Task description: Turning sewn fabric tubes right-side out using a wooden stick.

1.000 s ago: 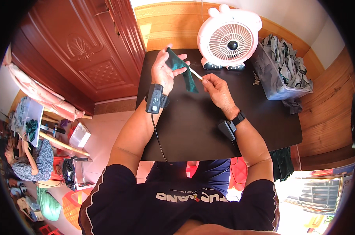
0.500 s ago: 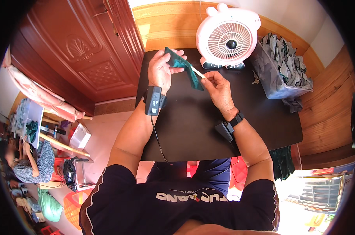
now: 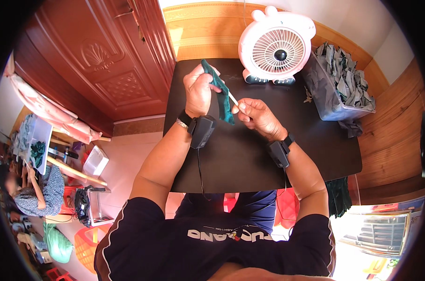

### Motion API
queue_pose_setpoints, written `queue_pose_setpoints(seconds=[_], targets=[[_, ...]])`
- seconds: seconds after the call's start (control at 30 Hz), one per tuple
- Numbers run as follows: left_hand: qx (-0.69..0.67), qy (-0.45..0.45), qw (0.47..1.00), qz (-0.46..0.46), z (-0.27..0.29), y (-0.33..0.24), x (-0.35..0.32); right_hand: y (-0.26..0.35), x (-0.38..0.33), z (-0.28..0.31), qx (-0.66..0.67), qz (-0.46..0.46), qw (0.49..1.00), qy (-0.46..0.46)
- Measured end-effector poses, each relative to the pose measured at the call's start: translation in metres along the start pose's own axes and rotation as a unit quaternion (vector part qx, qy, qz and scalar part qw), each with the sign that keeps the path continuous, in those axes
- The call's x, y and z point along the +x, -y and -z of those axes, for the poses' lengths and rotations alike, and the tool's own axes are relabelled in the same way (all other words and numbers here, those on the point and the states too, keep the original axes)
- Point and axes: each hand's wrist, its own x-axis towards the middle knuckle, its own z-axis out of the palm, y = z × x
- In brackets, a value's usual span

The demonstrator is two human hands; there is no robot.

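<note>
Cloth: dark green strip of fabric (image 3: pixel 220 93), held up above the far left part of the black table (image 3: pixel 250 159), hanging down between the two hands.
Left hand: the left hand (image 3: pixel 199 89) is closed around the upper part of the fabric, its top end sticking out above the fingers, toward the table's far edge.
Right hand: the right hand (image 3: pixel 257 117) is pinched shut on a thin white stick (image 3: pixel 233 99), whose tip touches the fabric; this hand is just right of the cloth, over the table's middle.
Wrists: a black device (image 3: pixel 201 131) is strapped on the left wrist, another (image 3: pixel 279 153) on the right, both above the table.
Fan: pale pink table fan (image 3: pixel 275 47) stands at the table's far edge, beyond the hands.
Bin: clear plastic bin (image 3: pixel 326 100) of grey-green fabric pieces (image 3: pixel 346 75) sits at the table's far right corner, beside the fan.
Door: reddish wooden door (image 3: pixel 104 70) left of the table.
</note>
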Motion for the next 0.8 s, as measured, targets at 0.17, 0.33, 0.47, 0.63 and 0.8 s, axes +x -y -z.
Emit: queue_pose_setpoints(seconds=[0.17,0.33,0.47,0.63,0.8], targets=[[0.031,-0.004,0.999,-0.031,-0.004,-0.004,-0.001,-0.017,0.007,-0.012,-0.115,0.160,0.965,-0.172],[0.057,0.011,0.996,-0.063,-0.005,-0.002,-0.004,-0.024,0.009,-0.018,-0.168,0.253,0.919,-0.252],[-0.027,0.050,0.998,-0.002,-0.003,0.000,0.005,-0.018,0.010,-0.013,-0.173,0.229,0.920,-0.266],[-0.046,-0.012,0.999,0.006,0.003,-0.004,0.012,-0.015,0.011,-0.007,-0.257,0.222,0.892,-0.297],[-0.063,-0.014,0.998,0.008,0.002,-0.003,0.010,-0.014,0.011,-0.007,-0.324,0.272,0.854,-0.303]])
